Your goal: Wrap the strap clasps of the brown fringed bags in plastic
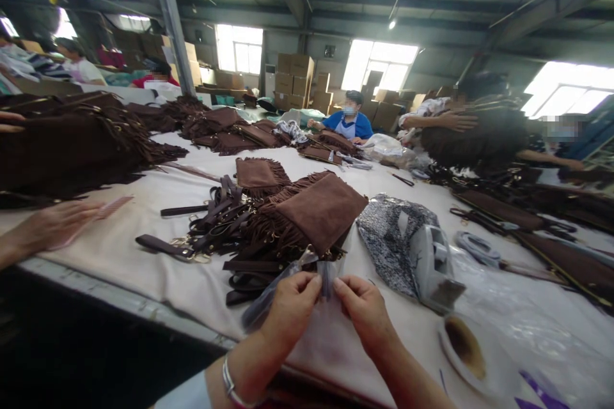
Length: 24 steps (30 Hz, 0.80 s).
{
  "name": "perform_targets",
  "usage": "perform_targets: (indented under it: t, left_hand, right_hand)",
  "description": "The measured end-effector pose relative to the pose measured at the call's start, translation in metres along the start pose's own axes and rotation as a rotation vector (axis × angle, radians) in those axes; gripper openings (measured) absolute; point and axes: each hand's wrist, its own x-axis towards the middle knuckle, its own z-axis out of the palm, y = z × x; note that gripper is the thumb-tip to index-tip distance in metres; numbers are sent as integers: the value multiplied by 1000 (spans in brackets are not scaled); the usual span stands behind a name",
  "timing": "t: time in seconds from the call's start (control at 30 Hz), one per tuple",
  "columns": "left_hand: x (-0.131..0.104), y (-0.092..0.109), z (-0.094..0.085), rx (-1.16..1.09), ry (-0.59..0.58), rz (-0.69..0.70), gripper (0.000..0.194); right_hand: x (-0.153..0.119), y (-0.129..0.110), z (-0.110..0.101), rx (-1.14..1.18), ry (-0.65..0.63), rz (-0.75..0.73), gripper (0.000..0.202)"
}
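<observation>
Co-worker's hand [52, 225]: left edge of the frame, flat on the desk [144, 230], fingers resting on a pink comb [112, 206]; not the wearer's.
Strap pile [211, 230]: dark straps with metal rings, left of centre, just behind the wearer's hands.
Left hand [288, 310]: lower centre, grip pinched shut, thumb and forefinger on the top edge of a clear plastic sleeve [268, 297].
Sleeve axis: it trails down and to the left from the pinch, its long side slanting toward the lower left.
Right hand [362, 310]: just right of the left hand, grip also closed on the same top edge, fingertips almost meeting the other hand's.
Fringed brown bag [316, 211]: straight above both hands, near them, its flap pointing up and right; both hands are about equally close.
Tape dispenser [434, 262]: right of the hands, on a patterned cloth [388, 236].
</observation>
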Motion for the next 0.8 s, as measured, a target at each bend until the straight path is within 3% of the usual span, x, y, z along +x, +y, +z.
perform_targets:
  t: [0.2,0.3,0.43,0.53,0.67,0.8]
  left_hand:
    - [4,4,6,38,63,52,29]
    - [7,4,14,-116,62,-12,30]
    - [7,9,24,-393,-27,-161,37]
    - [7,16,29,-469,-30,-242,43]
    - [11,18,35,-496,29,-273,45]
    - [17,14,39,-516,62,-199,43]
  right_hand:
    - [3,2,0,86,36,41,40]
    - [5,-3,-1,131,74,61,41]
    - [12,-10,0,157,87,46,43]
    - [17,-12,1,155,76,12,43]
    - [19,-15,1,-30,123,-68,42]
    - [10,-17,-3,-279,103,-259,36]
